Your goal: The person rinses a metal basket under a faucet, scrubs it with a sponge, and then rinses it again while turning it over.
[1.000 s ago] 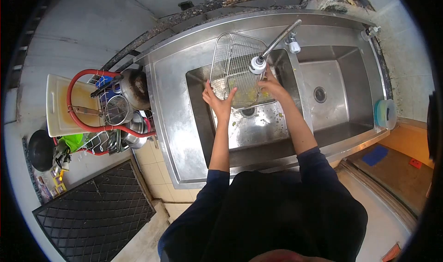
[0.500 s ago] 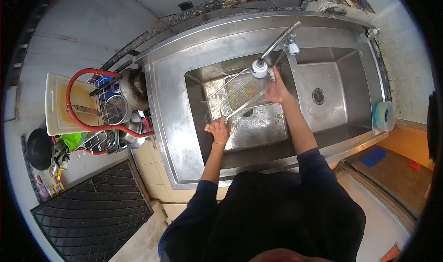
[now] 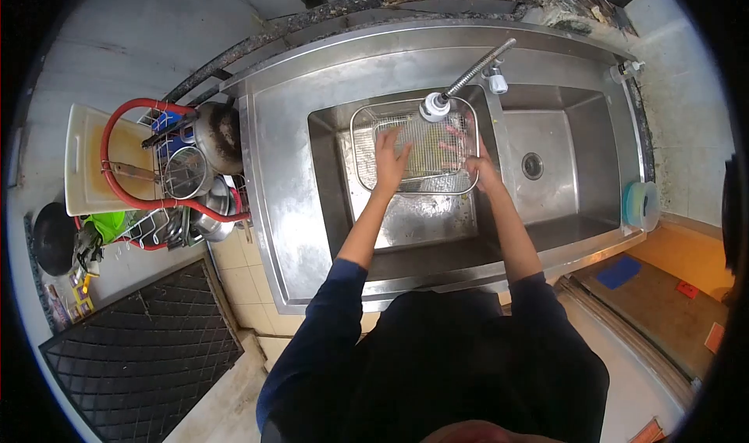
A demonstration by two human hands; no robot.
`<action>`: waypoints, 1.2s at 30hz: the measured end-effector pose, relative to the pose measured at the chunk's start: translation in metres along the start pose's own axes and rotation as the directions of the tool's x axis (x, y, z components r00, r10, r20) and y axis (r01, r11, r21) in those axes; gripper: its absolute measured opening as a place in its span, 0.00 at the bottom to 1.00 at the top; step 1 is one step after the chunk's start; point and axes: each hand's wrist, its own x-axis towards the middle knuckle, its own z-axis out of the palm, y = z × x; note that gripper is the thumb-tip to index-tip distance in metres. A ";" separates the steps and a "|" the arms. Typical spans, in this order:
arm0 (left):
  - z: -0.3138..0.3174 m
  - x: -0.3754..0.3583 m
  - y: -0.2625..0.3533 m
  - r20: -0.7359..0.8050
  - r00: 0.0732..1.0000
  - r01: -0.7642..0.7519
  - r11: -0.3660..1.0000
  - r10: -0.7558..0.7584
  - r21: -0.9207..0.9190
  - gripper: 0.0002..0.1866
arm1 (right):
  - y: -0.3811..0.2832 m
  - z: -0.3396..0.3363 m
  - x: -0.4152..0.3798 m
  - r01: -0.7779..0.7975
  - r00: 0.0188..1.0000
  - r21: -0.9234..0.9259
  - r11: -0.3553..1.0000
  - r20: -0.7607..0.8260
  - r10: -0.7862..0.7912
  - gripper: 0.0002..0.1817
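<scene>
A rectangular wire mesh basket [image 3: 373,179] is held over the left basin, under the white tap head [image 3: 434,107]. My right hand [image 3: 485,171] grips its right rim, with some fingers showing through the mesh. Over the basket's left half, my left hand [image 3: 388,162] is open, fingers spread against the mesh. Yellow-green bits show through the wires from beneath. Below, the left basin [image 3: 425,223] is wet, with small scraps on its floor.
The right basin [image 3: 554,170] has a round drain. A green-blue container [image 3: 641,206] stands at the right edge. On the left, a dish rack with a red rim [image 3: 109,162] holds a strainer [image 3: 186,174], a blackened pot [image 3: 218,137] and a cutting board [image 3: 82,162].
The basket has gone from steeply tilted to lying broad side up under the tap. My left hand has let go of its near rim and moved up onto the mesh.
</scene>
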 end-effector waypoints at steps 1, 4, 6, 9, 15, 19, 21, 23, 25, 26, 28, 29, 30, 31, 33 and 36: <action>0.009 0.011 0.006 -0.004 1.000 0.000 1.000 0.000 -0.005 0.16 | 0.001 0.004 -0.003 0.012 1.000 0.019 1.000 -0.023 -0.011 0.59; 0.028 0.029 0.025 -0.184 0.983 -0.002 0.998 0.013 0.059 0.16 | -0.005 0.019 -0.014 0.087 0.994 -0.002 0.996 -0.059 -0.087 0.59; 0.035 0.034 0.037 -0.234 0.964 0.115 0.992 -0.125 -0.058 0.15 | -0.002 0.016 -0.021 0.128 0.990 -0.015 0.992 -0.059 -0.129 0.59; 0.043 0.036 0.048 -0.267 0.949 0.129 0.980 -0.167 -0.155 0.14 | -0.001 0.019 -0.031 0.129 0.984 0.005 0.992 -0.127 -0.127 0.59; 0.049 0.034 0.052 -0.241 0.967 0.091 0.995 -0.082 0.029 0.11 | 0.003 0.019 -0.035 0.207 0.973 -0.019 0.978 -0.105 -0.207 0.57; 0.053 0.031 0.048 -0.247 0.963 0.101 0.994 -0.105 -0.029 0.12 | 0.003 0.020 -0.035 0.190 0.973 -0.074 0.979 -0.121 -0.198 0.59; 0.055 0.030 0.046 -0.243 0.968 0.065 0.998 -0.057 0.027 0.13 | 0.005 0.023 -0.036 0.204 0.969 -0.190 0.960 -0.102 -0.226 0.58; 0.056 0.029 0.046 -0.237 0.971 0.057 0.996 -0.039 0.069 0.13 | 0.005 0.026 -0.037 0.198 0.968 -0.218 0.956 -0.106 -0.225 0.58; 0.060 0.025 0.038 -0.231 0.973 0.048 0.992 -0.020 0.113 0.13 | 0.007 0.028 -0.039 0.192 0.969 -0.245 0.950 -0.108 -0.224 0.58; 0.061 0.023 0.034 -0.253 0.967 0.033 0.987 0.008 0.157 0.14 | 0.008 0.028 -0.040 0.191 0.967 -0.225 0.955 -0.123 -0.223 0.58; 0.058 0.023 0.038 -0.272 0.962 0.013 0.980 0.042 0.197 0.15 | 0.010 0.025 -0.042 0.195 0.964 -0.208 0.958 -0.141 -0.227 0.58; 0.052 0.019 0.038 -0.211 0.965 0.154 0.988 -0.153 -0.008 0.13 | 0.011 0.023 -0.043 0.209 0.958 -0.146 0.967 -0.169 -0.233 0.57; 0.044 0.017 0.041 -0.111 0.939 0.299 0.932 -0.326 -0.202 0.10 | 0.010 0.021 -0.044 0.228 0.951 -0.085 0.970 -0.196 -0.240 0.56; 0.035 0.015 0.037 -0.106 0.942 0.294 0.934 -0.319 -0.204 0.10 | 0.007 0.019 -0.045 0.235 0.948 -0.086 0.968 -0.200 -0.248 0.56; 0.006 0.010 0.024 -0.266 0.963 0.067 0.995 -0.046 0.070 0.04 | 0.003 0.017 -0.047 0.218 0.946 -0.004 0.976 -0.243 -0.213 0.57; -0.019 0.003 0.009 -0.433 0.898 0.330 0.765 -0.074 0.553 0.04 | -0.003 0.009 -0.052 0.177 0.964 0.012 0.984 -0.202 -0.171 0.58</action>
